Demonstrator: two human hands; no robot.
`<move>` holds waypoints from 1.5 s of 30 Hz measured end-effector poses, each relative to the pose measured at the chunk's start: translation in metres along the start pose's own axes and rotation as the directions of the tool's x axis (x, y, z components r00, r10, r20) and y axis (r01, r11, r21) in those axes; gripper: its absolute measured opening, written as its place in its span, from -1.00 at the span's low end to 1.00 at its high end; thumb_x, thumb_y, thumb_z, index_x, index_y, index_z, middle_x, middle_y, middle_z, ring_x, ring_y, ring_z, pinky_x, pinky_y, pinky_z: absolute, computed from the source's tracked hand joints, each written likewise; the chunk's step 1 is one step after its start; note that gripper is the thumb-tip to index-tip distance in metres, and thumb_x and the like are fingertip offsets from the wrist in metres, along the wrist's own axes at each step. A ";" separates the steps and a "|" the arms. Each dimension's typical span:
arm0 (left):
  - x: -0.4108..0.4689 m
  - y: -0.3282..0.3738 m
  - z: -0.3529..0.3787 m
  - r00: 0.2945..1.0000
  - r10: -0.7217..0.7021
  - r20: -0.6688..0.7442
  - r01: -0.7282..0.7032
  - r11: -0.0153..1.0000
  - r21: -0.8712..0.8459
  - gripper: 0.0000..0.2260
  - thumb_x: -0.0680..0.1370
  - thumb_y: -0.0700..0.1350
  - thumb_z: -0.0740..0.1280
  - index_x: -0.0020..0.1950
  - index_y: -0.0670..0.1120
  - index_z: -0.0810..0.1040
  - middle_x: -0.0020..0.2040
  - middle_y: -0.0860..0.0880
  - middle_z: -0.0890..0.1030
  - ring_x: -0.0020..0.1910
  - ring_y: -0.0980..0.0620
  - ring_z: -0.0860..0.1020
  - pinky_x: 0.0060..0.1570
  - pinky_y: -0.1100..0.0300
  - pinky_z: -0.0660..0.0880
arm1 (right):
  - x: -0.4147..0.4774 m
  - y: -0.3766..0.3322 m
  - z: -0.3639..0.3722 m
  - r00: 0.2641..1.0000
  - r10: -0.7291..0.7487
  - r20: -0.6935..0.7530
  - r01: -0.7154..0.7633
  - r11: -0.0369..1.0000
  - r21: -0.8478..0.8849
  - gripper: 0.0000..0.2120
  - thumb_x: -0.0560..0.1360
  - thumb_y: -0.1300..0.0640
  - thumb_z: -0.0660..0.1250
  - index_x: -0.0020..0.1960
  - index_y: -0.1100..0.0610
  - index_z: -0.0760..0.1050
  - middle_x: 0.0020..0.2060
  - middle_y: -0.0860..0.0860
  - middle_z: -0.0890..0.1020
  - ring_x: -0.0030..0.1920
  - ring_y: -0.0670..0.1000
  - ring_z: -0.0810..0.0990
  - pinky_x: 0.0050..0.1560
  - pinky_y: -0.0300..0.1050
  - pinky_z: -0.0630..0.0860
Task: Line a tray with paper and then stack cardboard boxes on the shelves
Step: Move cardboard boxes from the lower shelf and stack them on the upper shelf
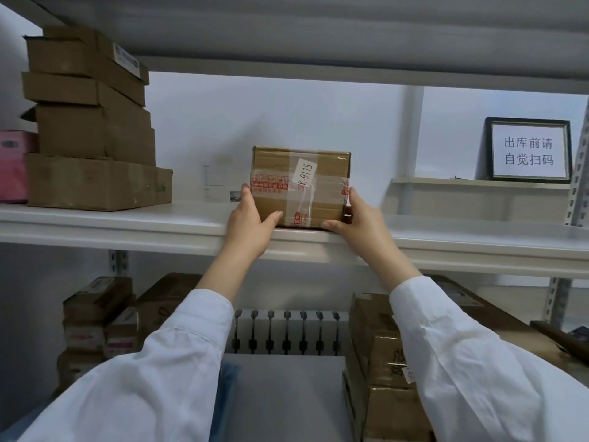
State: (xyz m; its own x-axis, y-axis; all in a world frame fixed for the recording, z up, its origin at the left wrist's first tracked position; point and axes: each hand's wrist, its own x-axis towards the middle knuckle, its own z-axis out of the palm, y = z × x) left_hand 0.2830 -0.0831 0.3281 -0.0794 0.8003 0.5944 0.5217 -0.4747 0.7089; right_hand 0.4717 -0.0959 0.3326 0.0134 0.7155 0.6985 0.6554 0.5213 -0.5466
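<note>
A small taped cardboard box [301, 186] with a white "K-9115" label stands on the white middle shelf [127, 224], near its front edge. My left hand [250, 224] grips the box's left side, thumb across the lower front. Against the right side lies my right hand [357, 218], its thumb under the bottom front corner. Both arms wear white sleeves and reach up from below.
A stack of several cardboard boxes [92, 122] fills the shelf's left end, beside a pink box [12, 167]. A framed sign [529, 151] stands at the back right. More boxes [379, 355] sit on the lower level, around a grey tray [283, 393].
</note>
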 end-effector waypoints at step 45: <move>-0.132 -0.020 0.243 0.474 -0.696 0.540 0.880 0.400 -0.257 -0.24 0.47 0.30 0.24 0.51 -0.10 0.14 0.47 -0.13 0.25 0.43 -0.16 0.24 0.34 -0.10 0.25 | -0.128 0.184 -0.021 0.736 0.676 0.043 -0.668 0.735 -0.118 -0.36 0.51 -0.09 0.27 0.49 0.03 0.10 0.52 0.12 0.05 0.50 0.21 0.02 0.47 0.18 -0.02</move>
State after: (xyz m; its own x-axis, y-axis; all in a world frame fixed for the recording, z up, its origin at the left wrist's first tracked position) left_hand 0.4893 -0.0903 0.1431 0.0584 0.9071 -0.4168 -0.0794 0.4204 0.9039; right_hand 0.6066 -0.1011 0.1527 0.4203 0.8988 0.1246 0.5620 -0.1501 -0.8134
